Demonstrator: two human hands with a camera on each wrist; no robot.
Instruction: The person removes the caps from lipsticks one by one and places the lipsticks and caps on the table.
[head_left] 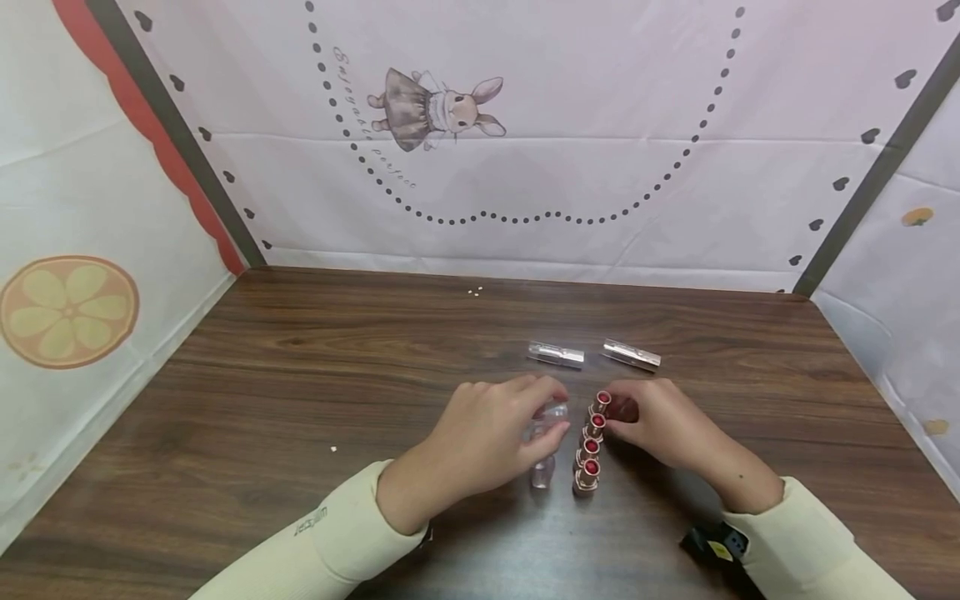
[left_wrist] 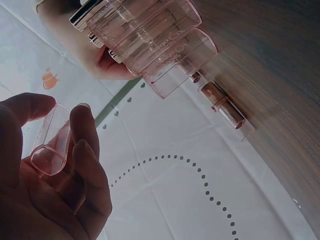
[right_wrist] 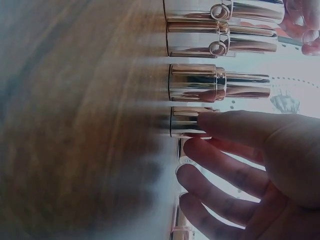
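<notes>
Holding a clear cap (left_wrist: 52, 137) by its sides, the left hand (head_left: 480, 429) has its thumb set against curled fingers, and the cap is up off the worktop (head_left: 262, 400), near the line of lipsticks (head_left: 592, 450). Four of these stand upright in a close row running away from the person, uncapped, with red showing at their tops. At the far end of that row, the right hand (head_left: 663, 421) has thumb and forefinger closed in a light pinch on the end lipstick (head_left: 603, 402), while its other fingers, loosely bent, hold nothing. More clear caps (left_wrist: 172, 55) stand in a row of their own just to the left of the lipsticks; the left hand hides some of them from the head view, so their number is hard to tell. Beyond both hands, two tubes (head_left: 556, 355) lie on their sides, well apart from the person, apparently with their clear covers on. The step in hand looks to be pairing a cap with the end lipstick while the right hand steadies or places it. On that reading, the next move calls for turning the cap's open end downward, lining it up over the tube and lowering it straight, with the right hand keeping the base firm so that its close neighbour is not knocked over.
</notes>
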